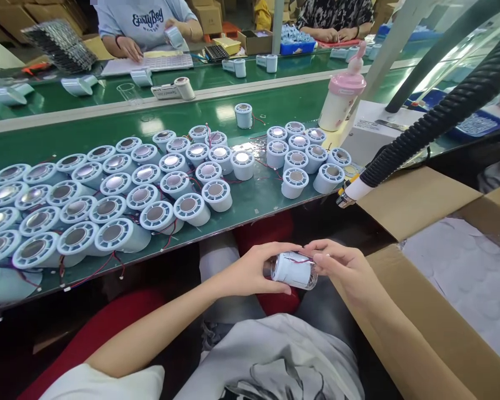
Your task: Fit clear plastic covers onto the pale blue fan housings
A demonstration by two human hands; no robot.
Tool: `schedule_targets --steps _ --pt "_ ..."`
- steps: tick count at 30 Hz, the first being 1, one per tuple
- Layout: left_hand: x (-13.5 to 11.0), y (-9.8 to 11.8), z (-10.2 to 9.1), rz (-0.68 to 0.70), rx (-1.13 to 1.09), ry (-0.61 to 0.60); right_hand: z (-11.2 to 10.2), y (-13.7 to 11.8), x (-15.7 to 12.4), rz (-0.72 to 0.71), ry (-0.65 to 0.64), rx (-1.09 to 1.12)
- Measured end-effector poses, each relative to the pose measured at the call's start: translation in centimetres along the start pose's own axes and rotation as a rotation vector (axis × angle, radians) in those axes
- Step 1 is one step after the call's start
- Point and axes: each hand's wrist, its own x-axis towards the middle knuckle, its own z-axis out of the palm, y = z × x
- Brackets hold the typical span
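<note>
My left hand (254, 269) is wrapped around a light blue cylindrical housing (294, 269), tipped on its side above my lap. Clear plastic, like a cup or sleeve, shows around the housing's ends. Thin red and dark wires (296, 260) run along its upper side towards my right hand (341, 264). The right thumb and fingertips are pinched together at the housing's right end, where the wires lead; their exact hold is partly hidden. Many similar light blue housings (187, 206) stand on the green bench in front, most with round metallic tops and trailing wires.
An open cardboard box (433, 300) with white contents is at my right. A black corrugated hose (433, 111) hangs above it. A pink-lidded bottle (342, 100) stands beyond the second cluster. Across the green bench (183, 119), two people work beside more housings.
</note>
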Motion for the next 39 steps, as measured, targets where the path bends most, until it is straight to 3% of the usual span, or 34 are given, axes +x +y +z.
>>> schedule_targets --steps 2,4,6,8,18,27,39 --pt "-0.3 0.3 0.4 -0.065 -0.121 0.028 -0.3 0.0 -0.3 -0.052 -0.064 -0.042" --pt "-0.5 0.5 0.6 -0.133 -0.252 0.061 -0.5 0.1 -0.8 -0.177 -0.114 -0.245" --pt "-0.8 0.6 0.7 -0.175 -0.336 0.071 -0.6 0.2 -1.4 -0.296 -0.113 -0.452" --pt "-1.0 0.7 0.6 -0.183 -0.329 0.046 -0.6 0.3 -1.9 -0.341 -0.099 -0.51" --pt "-1.8 2.2 0.1 0.029 -0.086 -0.014 -1.0 -0.4 -2.4 -0.133 -0.251 -0.216" --pt "-2.0 2.3 0.1 0.087 -0.032 -0.026 -0.7 -1.0 -2.6 0.036 -0.308 0.027" --pt "-2.3 1.8 0.2 0.128 0.0 -0.034 -0.1 -0.4 -2.4 0.221 -0.229 0.265"
